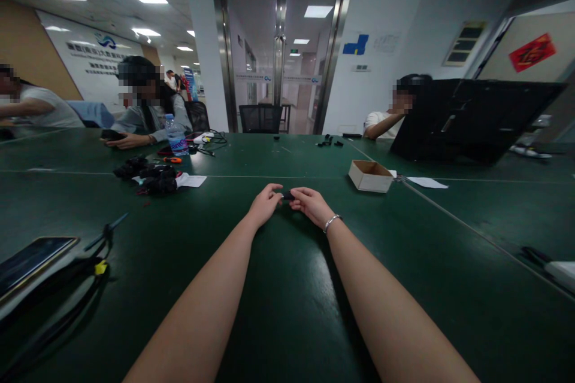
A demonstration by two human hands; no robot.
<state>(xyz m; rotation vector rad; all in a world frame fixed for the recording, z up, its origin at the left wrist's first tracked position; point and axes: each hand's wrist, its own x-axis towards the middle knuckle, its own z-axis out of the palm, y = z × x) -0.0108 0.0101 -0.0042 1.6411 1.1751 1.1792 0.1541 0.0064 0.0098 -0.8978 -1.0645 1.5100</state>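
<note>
A water bottle (pixel 176 136) is standing toward the back of the green worktop (pixel 404 239), with a tangle of cables (pixel 215 139) lying just beside it. Nearer, a dark heap (pixel 157 179) is sitting by a white paper (pixel 193 181), and a phone (pixel 36 260) is lying at the left. Over to the right, an open box (pixel 371 179) is resting near another sheet (pixel 429 182). A big black panel (pixel 471 119) is partly hiding one co-worker (pixel 384 122), while someone in grey (pixel 175 114) is holding a dark object (pixel 112 134). Glass doors (pixel 254 42) are rising behind.

Black piece (pixel 288 195), dark green tabletop (pixel 291 287), silver bracelet (pixel 331 223), off-white box (pixel 376 184)
</note>
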